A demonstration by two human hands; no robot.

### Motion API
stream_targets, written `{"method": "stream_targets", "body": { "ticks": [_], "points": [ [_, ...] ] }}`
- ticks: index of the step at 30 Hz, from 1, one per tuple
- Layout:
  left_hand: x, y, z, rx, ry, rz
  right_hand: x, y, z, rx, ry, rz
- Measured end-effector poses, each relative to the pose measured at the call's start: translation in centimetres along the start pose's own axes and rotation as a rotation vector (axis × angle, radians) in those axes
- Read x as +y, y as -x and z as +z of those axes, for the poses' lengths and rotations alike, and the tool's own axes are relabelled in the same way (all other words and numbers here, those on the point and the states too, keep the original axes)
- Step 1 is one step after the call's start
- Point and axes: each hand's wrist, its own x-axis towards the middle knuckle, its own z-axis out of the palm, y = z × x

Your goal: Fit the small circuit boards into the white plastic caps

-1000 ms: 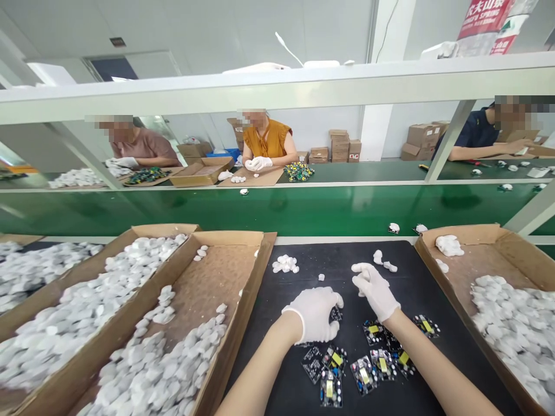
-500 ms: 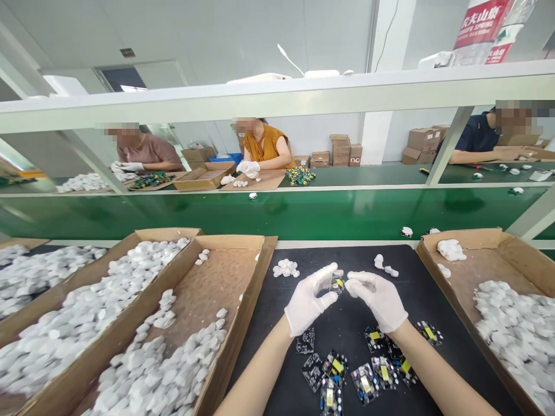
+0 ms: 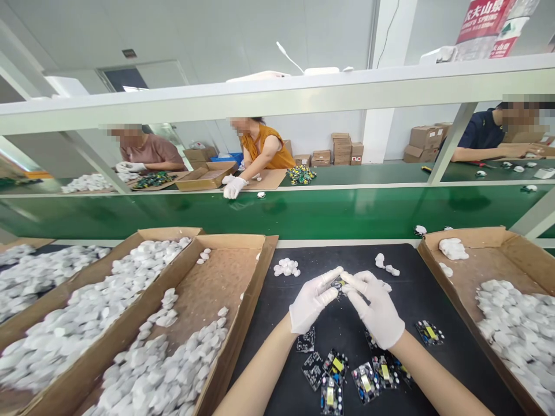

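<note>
My left hand [image 3: 309,300], in a white glove, pinches a small circuit board [image 3: 338,284] with a yellow part above the black mat. From the right, my gloved right hand [image 3: 376,306] has its fingers closed at the board's edge; the fingers partly hide the board, and any small piece between them cannot be made out. Several circuit boards with yellow parts [image 3: 365,382] lie on the black mat [image 3: 269,346] below my hands. A small cluster of white pieces [image 3: 287,267] lies left of my hands, and a few more white pieces [image 3: 392,270] lie to the right.
Cardboard trays of white pieces stand at the left [image 3: 260,271] and right [image 3: 427,254]. Beyond the mat runs a green conveyor [image 3: 329,214] carrying small assemblies. A white shelf beam [image 3: 277,98] crosses above. Three people sit on the far side, one reaching onto the conveyor.
My right hand has moved left and closed in on the board. The board is tilted differently. Across the conveyor, the middle person's hands have reached forward, and the assemblies on the belt have shifted right.
</note>
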Motion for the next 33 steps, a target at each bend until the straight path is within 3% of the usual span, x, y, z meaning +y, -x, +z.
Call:
{"method": "stream_targets", "body": {
  "ticks": [6, 13, 19, 24, 30, 33],
  "points": [
    [-0.5, 0.0, 0.1, -0.099, 0.18, -0.027, -0.6, -0.5, -0.1, -0.132, -0.199, 0.149],
    [-0.4, 0.0, 0.3, -0.124, 0.101, -0.105, 0.2, -0.3, 0.8, -0.107, -0.146, 0.211],
    [-0.4, -0.1, 0.2, -0.049, 0.253, -0.201, 0.0, -1.1, -0.7, -0.355, -0.445, 0.372],
    [-0.7, 0.0, -0.2, -0.09, 0.384, -0.254, -0.8, -1.3, -1.1, -0.575, -0.666, 0.302],
    [-1.2, -0.1, -0.2, -0.123, 0.321, -0.323, -0.9, -1.2, -0.5, -0.446, -0.683, 0.367],
    [-1.2, -0.4, 0.2, -0.044, 0.182, -0.303, -0.7, -1.0, -0.1, -0.45, -0.846, 0.362]
  ]
}}
